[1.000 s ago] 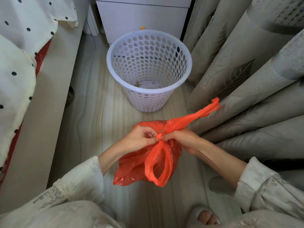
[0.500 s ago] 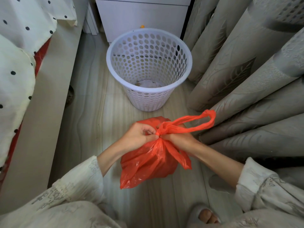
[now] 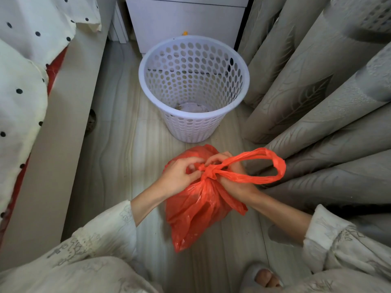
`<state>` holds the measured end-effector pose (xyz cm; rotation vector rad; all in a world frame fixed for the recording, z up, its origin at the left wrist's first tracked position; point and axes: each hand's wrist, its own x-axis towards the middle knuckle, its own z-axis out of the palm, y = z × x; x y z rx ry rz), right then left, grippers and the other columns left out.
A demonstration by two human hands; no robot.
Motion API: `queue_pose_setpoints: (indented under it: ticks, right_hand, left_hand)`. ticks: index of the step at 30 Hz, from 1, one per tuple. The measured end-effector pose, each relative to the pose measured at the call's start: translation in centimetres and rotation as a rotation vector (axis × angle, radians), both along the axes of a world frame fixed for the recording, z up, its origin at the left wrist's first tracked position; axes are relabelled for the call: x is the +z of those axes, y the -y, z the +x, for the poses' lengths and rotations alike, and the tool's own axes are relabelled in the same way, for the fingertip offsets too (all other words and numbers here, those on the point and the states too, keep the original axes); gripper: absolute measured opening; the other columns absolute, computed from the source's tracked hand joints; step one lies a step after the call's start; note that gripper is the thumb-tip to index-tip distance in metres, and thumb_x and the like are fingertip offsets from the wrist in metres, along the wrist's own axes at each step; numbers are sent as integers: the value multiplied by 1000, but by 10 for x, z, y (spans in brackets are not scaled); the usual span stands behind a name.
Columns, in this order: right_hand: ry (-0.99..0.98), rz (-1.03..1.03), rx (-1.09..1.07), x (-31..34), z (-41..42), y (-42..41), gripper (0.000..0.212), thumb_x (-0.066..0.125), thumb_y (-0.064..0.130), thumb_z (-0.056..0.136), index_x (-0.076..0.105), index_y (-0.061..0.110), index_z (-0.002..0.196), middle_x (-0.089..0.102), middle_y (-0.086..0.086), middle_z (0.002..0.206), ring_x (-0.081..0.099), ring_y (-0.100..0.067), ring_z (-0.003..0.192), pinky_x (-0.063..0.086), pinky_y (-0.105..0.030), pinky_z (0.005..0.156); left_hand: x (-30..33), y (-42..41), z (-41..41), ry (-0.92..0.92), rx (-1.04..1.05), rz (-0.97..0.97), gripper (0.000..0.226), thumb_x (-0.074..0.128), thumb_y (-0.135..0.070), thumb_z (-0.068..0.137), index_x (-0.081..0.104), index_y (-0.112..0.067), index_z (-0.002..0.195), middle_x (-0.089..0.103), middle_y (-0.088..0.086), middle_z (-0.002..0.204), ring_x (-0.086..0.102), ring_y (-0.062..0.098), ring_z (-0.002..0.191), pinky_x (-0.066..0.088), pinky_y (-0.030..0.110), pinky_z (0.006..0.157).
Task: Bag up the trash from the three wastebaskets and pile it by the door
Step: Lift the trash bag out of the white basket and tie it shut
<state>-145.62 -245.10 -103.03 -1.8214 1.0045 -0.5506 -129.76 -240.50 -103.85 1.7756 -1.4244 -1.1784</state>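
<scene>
Tying off the red trash bag (image 3: 196, 210) is the step in hand, judging by how both hands meet at its gathered neck in the lower middle of the frame. The left hand (image 3: 179, 176) has its fingers (image 3: 193, 166) curled in and pinching the twisted plastic right at the knot (image 3: 208, 171), which seems meant to keep the neck from slipping loose. The right hand (image 3: 230, 182) sits just behind the knot, partly hidden by the plastic; its fingers are bent around the neck, and one handle loop (image 3: 264, 166) stretches out from the knot toward the right of the frame, against the curtain (image 3: 317, 102). That loop looks drawn out so the knot can be pulled snug.

The bag hangs from the hands with its full body below them, over the pale wooden floor (image 3: 118, 157); whether its bottom touches the floor I cannot tell.

The white perforated wastebasket (image 3: 193, 111) stands upright above the bag in the frame, near it but apart, with only a little debris showing at its base, so it appears emptied. A white cabinet (image 3: 186, 17) stands behind it, and a bed with dotted bedding (image 3: 25, 81) fills the left edge. No door is visible, so carrying the bag there is not yet done.
</scene>
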Motion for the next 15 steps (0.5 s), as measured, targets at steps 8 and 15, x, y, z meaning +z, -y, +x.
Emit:
queue_pose_setpoints:
  ticks: [8,15]
  right_hand:
    - [29,284,25,17,4,7,15,62,13,85,58,27,82,57,15,86,54,20,76,39,-1,80]
    - [81,405,-463,17,13,17,19,51,19,92,65,7,88,64,-6,91,57,-17,92,45,-32,89]
  left_hand:
    - [9,-3,11,248,-63,-148,18,46,-34,76,57,-20,79,41,-10,67,46,4,63,43,32,70]
    - [24,-6,16,548,-308,-235,27,17,-45,73,34,-23,73,54,2,87,56,26,89,46,41,69]
